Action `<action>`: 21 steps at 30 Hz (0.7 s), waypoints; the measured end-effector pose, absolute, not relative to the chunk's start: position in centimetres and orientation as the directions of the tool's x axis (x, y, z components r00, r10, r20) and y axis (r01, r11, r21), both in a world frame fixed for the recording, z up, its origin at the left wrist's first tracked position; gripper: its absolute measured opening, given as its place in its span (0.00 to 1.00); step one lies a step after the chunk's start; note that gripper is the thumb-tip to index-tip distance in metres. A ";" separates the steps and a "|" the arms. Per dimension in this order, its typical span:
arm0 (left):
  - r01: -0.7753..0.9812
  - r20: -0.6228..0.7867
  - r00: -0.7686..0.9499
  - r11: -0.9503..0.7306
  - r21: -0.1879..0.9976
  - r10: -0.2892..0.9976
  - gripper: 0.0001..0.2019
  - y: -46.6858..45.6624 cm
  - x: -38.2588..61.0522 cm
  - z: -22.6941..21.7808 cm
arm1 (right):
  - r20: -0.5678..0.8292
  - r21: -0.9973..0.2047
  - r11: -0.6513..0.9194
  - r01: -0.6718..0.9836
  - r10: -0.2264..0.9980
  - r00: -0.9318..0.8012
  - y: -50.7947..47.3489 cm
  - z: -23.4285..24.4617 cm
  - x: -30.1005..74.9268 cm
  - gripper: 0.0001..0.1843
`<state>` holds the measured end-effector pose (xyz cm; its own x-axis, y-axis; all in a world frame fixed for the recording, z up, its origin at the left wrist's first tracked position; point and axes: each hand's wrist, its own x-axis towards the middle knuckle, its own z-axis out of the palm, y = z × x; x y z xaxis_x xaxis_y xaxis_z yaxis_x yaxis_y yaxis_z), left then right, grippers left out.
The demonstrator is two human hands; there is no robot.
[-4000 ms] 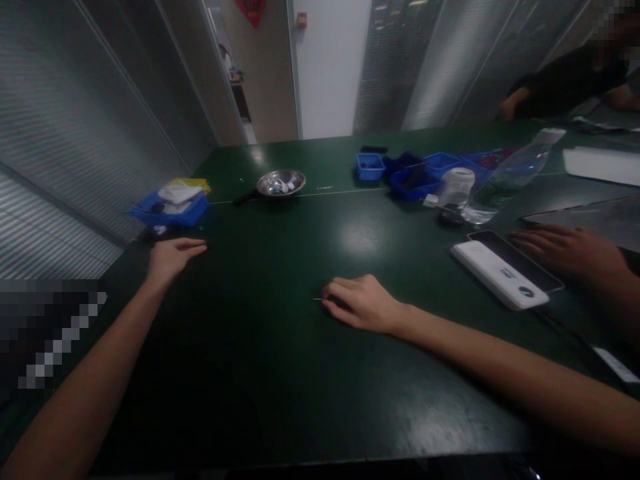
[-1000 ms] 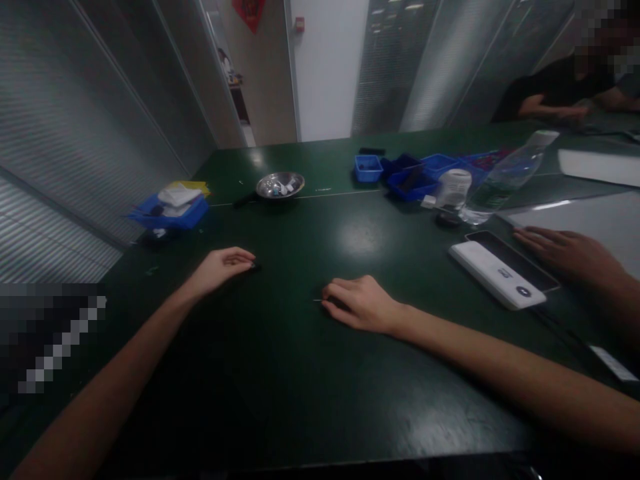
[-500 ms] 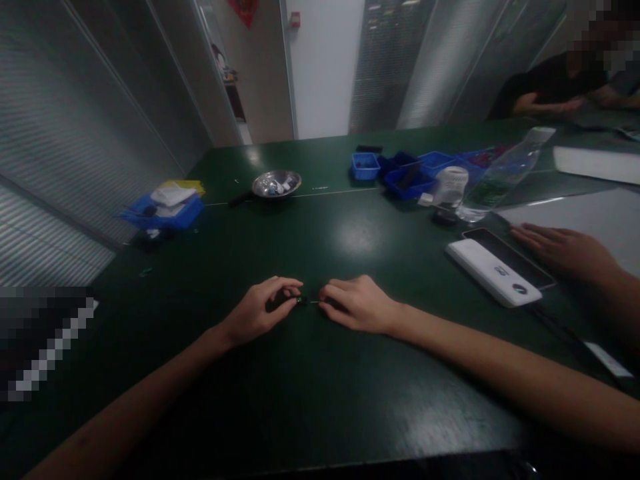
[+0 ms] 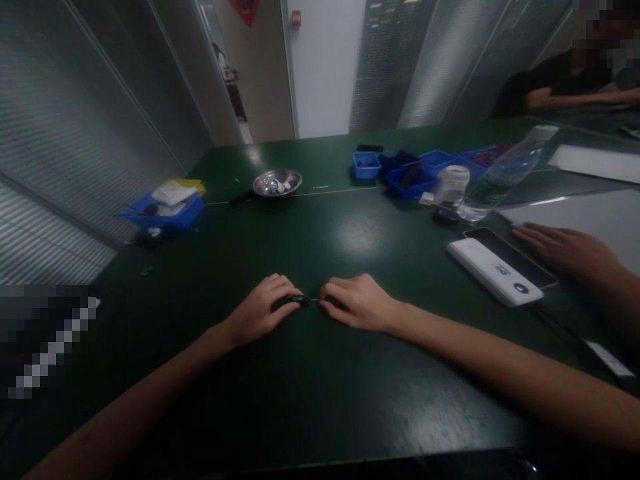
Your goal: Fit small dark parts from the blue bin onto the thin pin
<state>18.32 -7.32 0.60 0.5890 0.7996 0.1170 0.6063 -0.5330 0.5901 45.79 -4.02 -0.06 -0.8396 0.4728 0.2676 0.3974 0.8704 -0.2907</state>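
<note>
The small dark piece [image 4: 301, 300] with a green glint is at the middle of the broad green surface [image 4: 310, 387], resting on it or just above, I can't tell which. My left fingers [image 4: 287, 310] pinch it, and my right fingers [image 4: 334, 293] are curled around a thin pale rod [image 4: 315, 300] whose tip points at it. I judge the step in hand to be alignment, contact too small to tell; the next move calls for steady fingers, both ends kept in line.
</note>
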 end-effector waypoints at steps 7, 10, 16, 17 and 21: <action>0.610 0.104 0.603 -0.541 0.579 0.791 0.15 -7.2 18.2 0.4 | 0.275 -0.297 0.869 0.395 0.474 -0.836 -4.1 0.0 45.7 0.13; 0.610 0.103 0.611 -0.550 0.570 0.784 0.15 -7.1 18.1 0.3 | 0.273 -0.287 0.871 0.399 0.474 -0.837 -4.1 0.0 45.7 0.14; 0.608 0.113 0.612 -0.558 0.565 0.782 0.12 -7.2 18.2 0.3 | 0.272 -0.276 0.871 0.405 0.475 -0.837 -4.1 0.1 45.7 0.14; 0.607 0.116 0.611 -0.558 0.566 0.783 0.11 -7.2 18.2 0.3 | 0.270 -0.276 0.872 0.404 0.474 -0.838 -4.1 0.1 45.7 0.14; 0.595 0.125 0.602 -0.548 0.588 0.789 0.10 -7.3 18.3 0.2 | 0.271 -0.276 0.876 0.395 0.465 -0.843 -4.1 0.0 45.7 0.14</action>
